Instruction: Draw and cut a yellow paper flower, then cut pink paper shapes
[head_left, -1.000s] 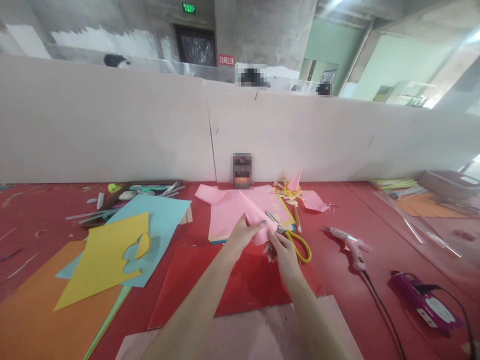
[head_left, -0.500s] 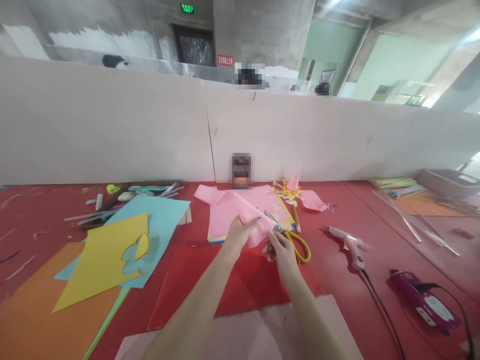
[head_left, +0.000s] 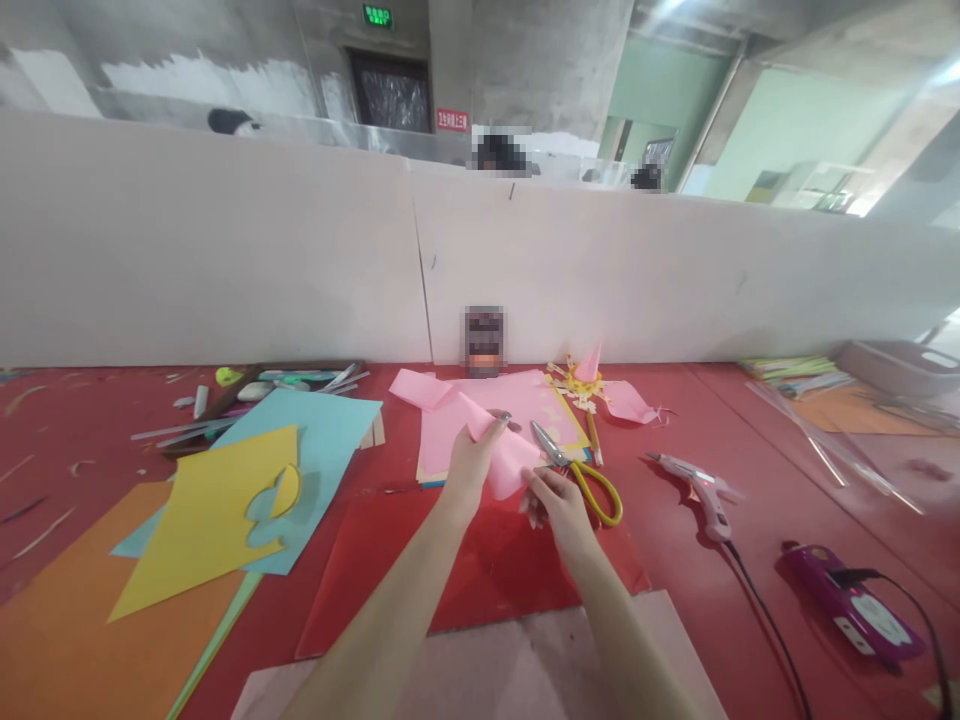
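A sheet of pink paper (head_left: 510,462), bent into a curve, is held up by the left hand (head_left: 474,455) and pinched at its lower right edge by the right hand (head_left: 556,497). Yellow-handled scissors (head_left: 596,492) lie just beside the right hand. Below the hands, a red sheet (head_left: 480,570) is spread on a red table (head_left: 720,610). Yellow paper (head_left: 202,520) with curved cut-outs overlaps blue paper (head_left: 330,440) at left; a glue gun (head_left: 697,488) lies at right.

green wall sign (head_left: 377,15), probably "exit"; red wall sign (head_left: 452,120) starts "卫生间"
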